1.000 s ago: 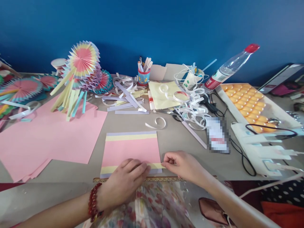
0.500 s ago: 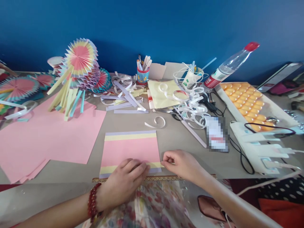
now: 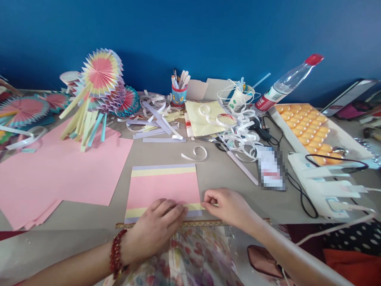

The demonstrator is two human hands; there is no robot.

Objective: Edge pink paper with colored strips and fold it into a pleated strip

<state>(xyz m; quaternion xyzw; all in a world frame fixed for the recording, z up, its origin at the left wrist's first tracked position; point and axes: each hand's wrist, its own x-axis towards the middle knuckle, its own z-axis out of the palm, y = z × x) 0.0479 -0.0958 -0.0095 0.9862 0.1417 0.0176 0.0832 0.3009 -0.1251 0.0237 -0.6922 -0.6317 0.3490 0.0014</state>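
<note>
In front of me lies a pink sheet of paper [image 3: 163,188] with yellow and lilac strips along its far and near edges. My left hand [image 3: 163,218], with a red bead bracelet [image 3: 117,254] at the wrist, rests palm down over the near edge, its bent fingers pressing on the paper. The fingers of my right hand [image 3: 222,204] are pinched together at the right end of the near yellow paper strip [image 3: 195,207]. Part of that strip is hidden under my left fingers.
Large pink sheets [image 3: 86,174] lie to the left, below a pleated paper decoration [image 3: 102,75]. Behind are paper scraps [image 3: 157,119], a pen cup [image 3: 179,95], yellow paper [image 3: 205,119] and scissors [image 3: 220,145]. Rightward stand a phone [image 3: 271,169], a bottle [image 3: 276,93] and a power strip [image 3: 321,186].
Nearly nothing differs. Both hands and the paper keep their places.
</note>
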